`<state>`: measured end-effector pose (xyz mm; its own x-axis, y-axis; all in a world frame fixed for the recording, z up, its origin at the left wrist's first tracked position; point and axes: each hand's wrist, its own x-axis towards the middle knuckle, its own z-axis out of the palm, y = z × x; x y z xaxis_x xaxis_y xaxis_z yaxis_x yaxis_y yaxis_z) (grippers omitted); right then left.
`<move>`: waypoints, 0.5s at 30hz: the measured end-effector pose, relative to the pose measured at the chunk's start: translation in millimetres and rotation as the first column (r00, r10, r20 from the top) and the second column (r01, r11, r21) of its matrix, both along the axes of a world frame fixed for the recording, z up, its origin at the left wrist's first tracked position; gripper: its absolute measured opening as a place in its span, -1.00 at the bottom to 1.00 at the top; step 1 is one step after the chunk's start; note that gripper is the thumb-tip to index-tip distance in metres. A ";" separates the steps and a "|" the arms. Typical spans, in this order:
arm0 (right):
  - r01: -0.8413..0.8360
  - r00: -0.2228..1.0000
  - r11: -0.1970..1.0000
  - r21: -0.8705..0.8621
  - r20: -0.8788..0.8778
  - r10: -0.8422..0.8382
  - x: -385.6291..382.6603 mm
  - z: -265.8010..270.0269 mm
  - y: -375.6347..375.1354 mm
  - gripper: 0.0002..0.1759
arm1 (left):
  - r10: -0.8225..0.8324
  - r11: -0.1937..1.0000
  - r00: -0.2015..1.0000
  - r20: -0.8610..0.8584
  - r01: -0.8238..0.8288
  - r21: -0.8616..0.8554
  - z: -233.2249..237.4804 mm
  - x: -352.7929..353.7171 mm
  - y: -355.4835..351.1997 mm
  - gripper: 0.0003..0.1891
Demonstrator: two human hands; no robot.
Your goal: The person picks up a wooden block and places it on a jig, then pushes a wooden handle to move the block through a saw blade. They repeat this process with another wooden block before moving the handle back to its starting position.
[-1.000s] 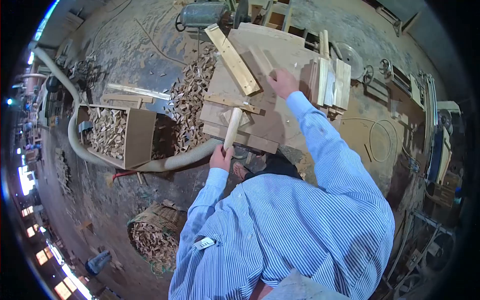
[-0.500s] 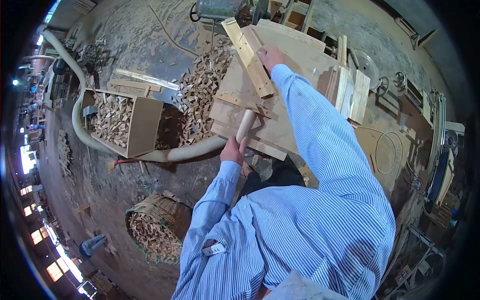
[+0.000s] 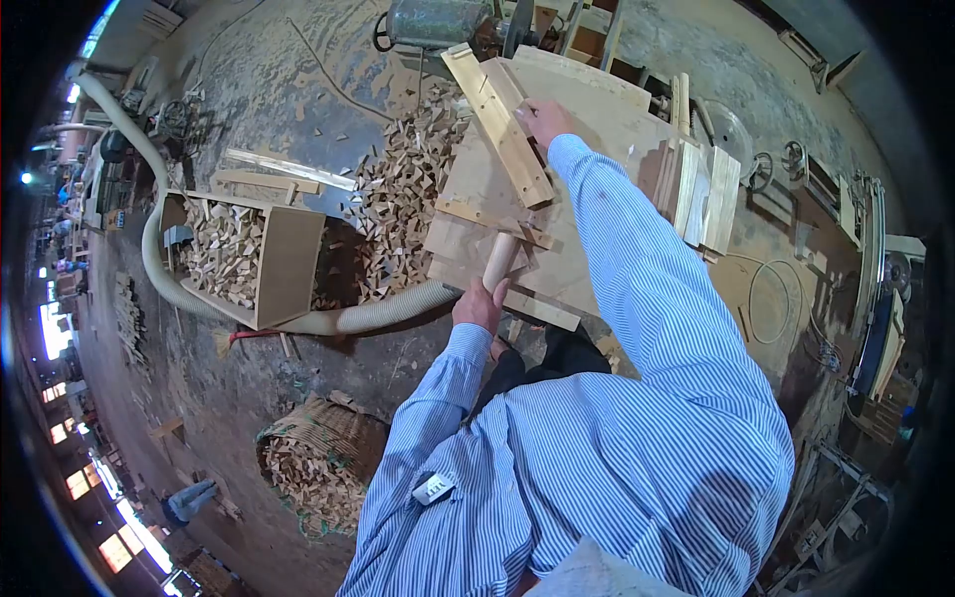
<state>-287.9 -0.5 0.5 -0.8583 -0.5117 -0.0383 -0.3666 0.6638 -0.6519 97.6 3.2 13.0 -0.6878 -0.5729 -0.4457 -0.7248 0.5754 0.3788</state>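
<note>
My left hand (image 3: 480, 306) is closed around the near end of a pale round wooden rod (image 3: 499, 261) at the front edge of a wooden worktable (image 3: 587, 239). The rod's far end lies by a narrow wooden strip (image 3: 477, 217) with holes in it. My right hand (image 3: 546, 121) grips the right edge of a long wooden guide board (image 3: 500, 124), which lies slantwise across the table. Its fingertips are partly hidden by the hand. Right of it, several pale wooden slats (image 3: 688, 189) lie stacked.
Wood offcuts (image 3: 398, 199) are heaped left of the table, beside an offcut-filled wooden box (image 3: 288, 264). A ribbed hose (image 3: 398, 306) runs below the table's left edge. A wicker basket (image 3: 333, 433) of offcuts lies on the floor. A green machine (image 3: 433, 22) stands at the back.
The view has shifted slightly. My left hand and the rod have moved a little to the right. My right hand keeps its place on the guide board.
</note>
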 end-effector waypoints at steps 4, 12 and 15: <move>0.012 1.000 0.999 -0.050 0.014 -0.011 -3.6 3.6 -0.2 -0.68 | 0.002 1.000 1.000 -0.025 -0.002 0.005 -2.9 -6.1 -1.0 -0.36; 0.031 0.999 0.996 -0.082 0.020 -0.030 -45.1 -8.7 -5.7 -0.69 | 0.007 1.000 1.000 -0.026 -0.007 0.004 4.1 -46.1 -3.0 -0.37; 0.034 0.999 0.995 -0.094 0.022 -0.033 -66.8 -13.3 -7.1 -0.70 | 0.028 1.000 0.999 -0.031 -0.028 0.003 7.0 -68.6 -2.7 -0.37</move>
